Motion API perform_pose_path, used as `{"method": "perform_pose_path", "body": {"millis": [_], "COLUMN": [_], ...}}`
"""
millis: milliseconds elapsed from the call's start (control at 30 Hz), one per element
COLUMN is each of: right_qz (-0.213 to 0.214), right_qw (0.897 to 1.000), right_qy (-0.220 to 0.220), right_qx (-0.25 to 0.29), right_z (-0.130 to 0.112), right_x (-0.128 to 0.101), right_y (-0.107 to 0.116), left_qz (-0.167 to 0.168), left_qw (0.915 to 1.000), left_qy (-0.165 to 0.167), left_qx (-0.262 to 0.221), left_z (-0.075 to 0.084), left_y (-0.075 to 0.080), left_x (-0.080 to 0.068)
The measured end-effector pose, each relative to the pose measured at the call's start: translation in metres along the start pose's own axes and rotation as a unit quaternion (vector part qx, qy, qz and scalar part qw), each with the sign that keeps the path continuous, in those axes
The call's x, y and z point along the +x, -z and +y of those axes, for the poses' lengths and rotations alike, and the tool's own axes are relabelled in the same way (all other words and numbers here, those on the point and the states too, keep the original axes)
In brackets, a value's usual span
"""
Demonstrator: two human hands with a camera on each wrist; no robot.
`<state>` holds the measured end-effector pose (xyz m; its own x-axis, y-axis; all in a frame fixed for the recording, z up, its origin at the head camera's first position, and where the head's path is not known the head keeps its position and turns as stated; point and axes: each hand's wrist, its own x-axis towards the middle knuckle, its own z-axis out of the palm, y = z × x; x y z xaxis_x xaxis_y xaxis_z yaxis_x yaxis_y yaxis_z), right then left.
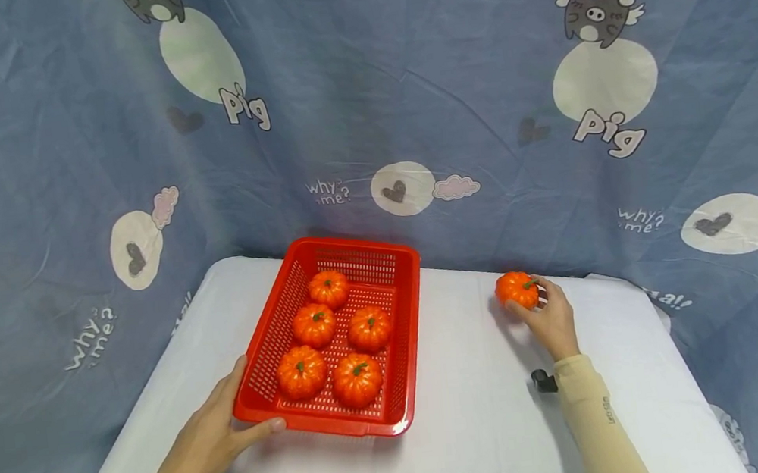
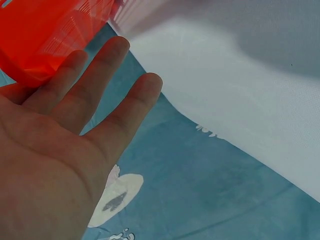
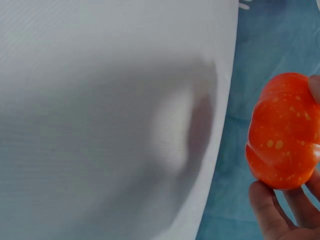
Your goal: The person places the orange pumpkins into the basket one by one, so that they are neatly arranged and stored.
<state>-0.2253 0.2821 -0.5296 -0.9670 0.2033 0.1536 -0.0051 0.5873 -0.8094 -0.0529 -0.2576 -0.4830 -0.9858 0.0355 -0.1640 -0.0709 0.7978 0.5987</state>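
Five small orange pumpkins [image 1: 333,332] already sit inside the red basket [image 1: 410,317], and a sixth pumpkin [image 1: 517,289] is outside it, held in the right hand [image 1: 551,319] over the far right part of the white tabletop [image 1: 478,410]. The fingers [image 3: 267,207] of that hand curl round the fruit from below and behind, with a fingertip also on its upper side, so the pumpkin is gripped rather than resting free (its green stem tilts toward the hand in the head view). Whether it touches the cloth beneath cannot be told; the right wrist view shows a soft shadow on the tabletop beside it.

The relation that matters is sideways: the basket lies to the left of the held pumpkin, well apart, with bare tabletop between them. The basket's long axis runs from near to far, angled slightly, and its nearest open space is at the far end, beyond the rearmost pumpkin.

The left hand [image 1: 216,439] is at the basket's near left corner. Its fingers [image 2: 100,75] are straight and loosely spread along the outer wall, the thumb lying along the near rim, steadying rather than clasping. So the right hand is the one carrying the loose pumpkin, and the left is the nearer to the basket. A small dark object [image 1: 544,380] lies on the tabletop beside the right forearm.
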Motion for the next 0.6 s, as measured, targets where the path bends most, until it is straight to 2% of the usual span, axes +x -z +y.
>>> {"method": "perform_pose_path", "body": {"millis": [333,600], "right_qz": [0.004,0.002], "right_qw": [1.0,0.999], "right_qy": [0.017,0.04], "right_qx": [0.002,-0.005], "right_z": [-0.008,-0.025], "right_x": [0.002,0.0], "right_y": [-0.002,-0.001], "left_qz": [-0.003,-0.004], "left_qw": [1.0,1.0], "left_qy": [0.004,0.003], "left_qx": [-0.003,-0.007], "left_z": [0.0,0.0], "left_y": [-0.001,-0.001], "left_x": [0.001,0.001]}}
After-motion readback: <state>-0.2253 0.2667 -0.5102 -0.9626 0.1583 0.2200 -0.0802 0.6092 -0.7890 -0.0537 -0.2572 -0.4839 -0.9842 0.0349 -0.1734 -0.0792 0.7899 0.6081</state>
